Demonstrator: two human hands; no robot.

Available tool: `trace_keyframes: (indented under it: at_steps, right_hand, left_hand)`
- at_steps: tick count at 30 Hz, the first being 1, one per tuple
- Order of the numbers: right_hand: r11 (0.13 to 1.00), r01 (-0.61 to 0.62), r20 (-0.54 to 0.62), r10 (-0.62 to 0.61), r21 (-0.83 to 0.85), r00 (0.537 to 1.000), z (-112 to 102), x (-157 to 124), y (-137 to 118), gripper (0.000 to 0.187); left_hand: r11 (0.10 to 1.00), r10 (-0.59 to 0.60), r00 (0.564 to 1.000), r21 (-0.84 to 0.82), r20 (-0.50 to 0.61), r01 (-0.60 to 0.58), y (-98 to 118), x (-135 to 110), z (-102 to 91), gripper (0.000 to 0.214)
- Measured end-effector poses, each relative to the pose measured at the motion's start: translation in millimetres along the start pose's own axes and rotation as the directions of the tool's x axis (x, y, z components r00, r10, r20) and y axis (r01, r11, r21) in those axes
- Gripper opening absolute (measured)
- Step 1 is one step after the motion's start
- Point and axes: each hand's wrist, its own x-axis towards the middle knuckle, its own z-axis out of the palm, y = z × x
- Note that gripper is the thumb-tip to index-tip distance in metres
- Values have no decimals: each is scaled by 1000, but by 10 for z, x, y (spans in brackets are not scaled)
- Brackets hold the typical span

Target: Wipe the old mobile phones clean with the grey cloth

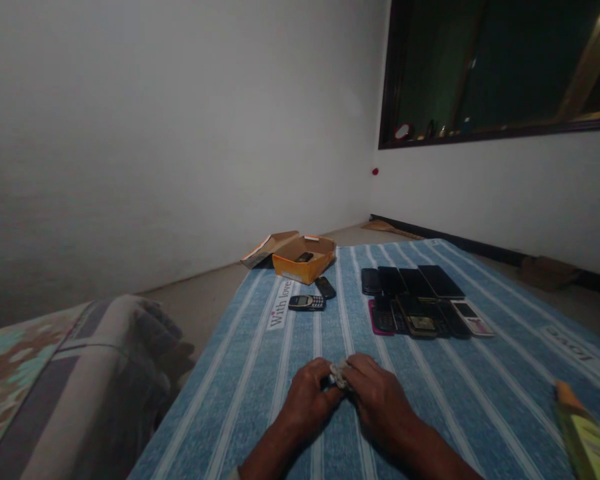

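Cloth (340, 375), it looks like, between the fingers, above the striped cover (245, 393)! Right hand (380, 393) curled, pinching it; left hand (307, 393) curled alongside, grip unclear. Should handle light, soft; best taken by bunched edges.

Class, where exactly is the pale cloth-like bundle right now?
In the head view, the pale cloth-like bundle is low, just right of centre, between the left hand and right hand.

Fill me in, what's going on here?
A person's left hand and right hand meet over a blue striped cloth, holding a crumpled pale wad; anything tucked within it is too blurred to tell. Beyond, two phones lie near an open orange box. More phones lie in two rows to the right.
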Motion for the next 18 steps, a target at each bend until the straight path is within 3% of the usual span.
trace_keyframes:
  at_steps: [7, 14, 18]
  right_hand:
    - [997, 65, -81, -68, -42, 994, -2, 20, -31, 22]
    - [996, 66, -51, -69, -60, 996, -61, 38, -47, 33]
    - [997, 81, -107, -83, -18, 991, -50, 23, -7, 22]
  left_hand:
    - [994, 31, 997, -108, 71, -24, -27, -8, -87, 11]
    - [996, 7, 998, -88, 66, -1, -64, 4, -75, 7]
    - [994, 18, 997, -106, 70, -10, -70, 1, -66, 10]
